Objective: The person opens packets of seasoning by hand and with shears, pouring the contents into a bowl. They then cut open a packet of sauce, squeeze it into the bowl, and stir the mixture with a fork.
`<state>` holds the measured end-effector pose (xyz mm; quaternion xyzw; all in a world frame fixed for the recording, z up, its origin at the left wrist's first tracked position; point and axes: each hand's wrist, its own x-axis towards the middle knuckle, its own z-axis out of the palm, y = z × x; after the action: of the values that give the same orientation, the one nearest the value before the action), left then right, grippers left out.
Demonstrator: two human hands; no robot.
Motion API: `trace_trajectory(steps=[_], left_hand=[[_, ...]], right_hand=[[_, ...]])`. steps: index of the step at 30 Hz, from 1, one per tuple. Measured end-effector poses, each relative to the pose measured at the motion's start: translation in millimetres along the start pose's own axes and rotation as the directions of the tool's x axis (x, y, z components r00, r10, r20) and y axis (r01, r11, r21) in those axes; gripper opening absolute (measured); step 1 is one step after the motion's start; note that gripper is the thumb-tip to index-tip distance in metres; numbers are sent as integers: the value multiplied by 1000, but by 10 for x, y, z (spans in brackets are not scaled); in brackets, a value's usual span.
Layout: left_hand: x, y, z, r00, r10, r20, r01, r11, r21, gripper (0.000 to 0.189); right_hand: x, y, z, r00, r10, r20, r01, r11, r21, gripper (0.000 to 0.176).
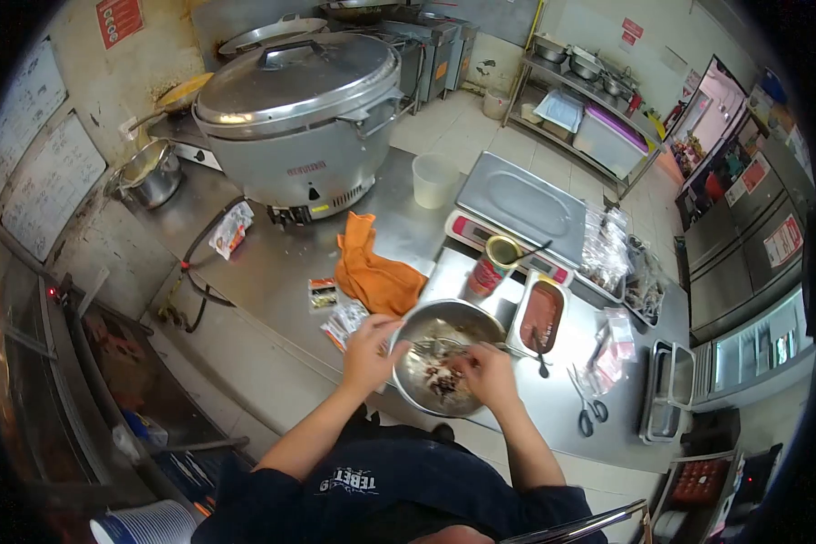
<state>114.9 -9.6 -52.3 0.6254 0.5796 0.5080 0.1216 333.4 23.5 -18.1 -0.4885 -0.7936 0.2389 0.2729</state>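
A steel mixing bowl [406, 385] stands at the table's front edge, with a pale and dark mixture [444, 376] in it. My left hand [370, 352] is at the bowl's left rim, its fingers near the rim and a whisk-like wire tool [433, 347]; its exact grip is unclear. Over the right side of the bowl, my right hand [490, 374] has its fingers bent down toward the mixture, and what they hold is hidden. Behind the bowl are an open can [488, 275] with a dark utensil in it and a tray of reddish-brown paste [541, 315].
A large rice cooker [299, 136] stands at the back left, near an orange cloth [372, 272]. A scale [521, 213] and a plastic tub [435, 179] are further back. To the right lie scissors [589, 412], plastic packets [614, 349] and steel trays [669, 390].
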Motion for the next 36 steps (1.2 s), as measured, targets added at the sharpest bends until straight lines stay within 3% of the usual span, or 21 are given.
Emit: trace_trajectory(steps=[1, 2, 4, 6, 8, 10, 11, 14, 15, 16, 18, 19, 21, 22, 23, 24, 26, 29, 30, 33, 36], left_hand=[[-114, -538, -73, 988, -153, -29, 153, 988, 2, 29], [-200, -814, -210, 987, -159, -25, 159, 987, -1, 29], [-292, -1201, -413, 838, -534, -113, 524, 727, 443, 44], [-333, -1401, -355, 841, -540, -44, 508, 758, 409, 49], [-315, -1513, -264, 845, -534, 40, 482, 791, 377, 55], [-198, -1427, -135, 867, -494, -66, 475, 778, 410, 57], [-158, -1392, -119, 908, -413, -74, 403, 810, 427, 48], [-128, -1491, -72, 882, -467, 57, 404, 814, 418, 33], [-70, -1416, -163, 906, -417, 70, 372, 866, 334, 19], [-18, -1359, -289, 906, -411, 98, 361, 874, 326, 19], [82, -1274, -565, 935, -234, 268, 159, 949, 274, 12], [121, -1231, -683, 931, -232, 281, 156, 951, 268, 12], [216, -1154, -905, 965, 31, 261, -88, 974, 210, 8], [260, -1098, -967, 963, 34, 267, -93, 973, 211, 8], [301, -1044, -1016, 940, 64, 336, -91, 994, 64, 10], [334, -1006, -1044, 912, 104, 396, -78, 994, -82, 12], [373, -922, -1032, 888, 145, 437, -78, 983, -168, 12], [446, -701, -958, 838, 228, 496, -88, 953, -289, 11], [477, -622, -932, 811, 267, 520, -103, 941, -322, 9], [541, -435, -822, 765, 291, 575, -64, 922, -382, 9], [607, -256, -694, 734, 369, 570, -118, 896, -429, 13]], right_hand=[[-30, -31, 48, 999, 43, 4, -43, 999, -15, 12], [-90, -40, 92, 996, 87, 13, -86, 996, -34, 13], [-214, 78, 286, 993, 70, -91, -62, 995, 81, 14], [-263, 6, 301, 962, 240, -134, -243, 970, -7, 15], [-297, -37, 396, 959, 236, -155, -241, 971, -11, 14], [-339, -63, 455, 888, 302, -347, -278, 953, 120, 9], [-362, -87, 444, 876, 317, -364, -297, 948, 112, 9], [-353, -175, 393, 826, 416, -381, -389, 909, 151, 9], [-366, -161, 357, 830, 453, -325, -429, 891, 145, 10], [-381, -152, 333, 830, 490, -266, -469, 872, 141, 12], [-408, -145, 317, 789, 487, -375, -455, 873, 177, 15], [-436, -111, 303, 788, 514, -339, -470, 858, 208, 14], [-485, -20, 331, 784, 537, -312, -468, 841, 272, 16], [-502, 44, 359, 780, 541, -313, -470, 838, 277, 16], [-510, 108, 383, 767, 559, -316, -414, 806, 423, 17], [-508, 140, 381, 755, 575, -314, -343, 756, 558, 20], [-506, 161, 311, 734, 646, -210, -413, 670, 617, 23], [-457, 213, 150, 630, 776, -11, -252, 219, 943, 20], [-416, 189, 78, 632, 775, -18, -244, 220, 944, 20], [-276, -66, -262, 747, 662, 68, -110, 23, 994, 23], [-81, -514, -503, 827, 557, 72, -118, 46, 992, 23]])
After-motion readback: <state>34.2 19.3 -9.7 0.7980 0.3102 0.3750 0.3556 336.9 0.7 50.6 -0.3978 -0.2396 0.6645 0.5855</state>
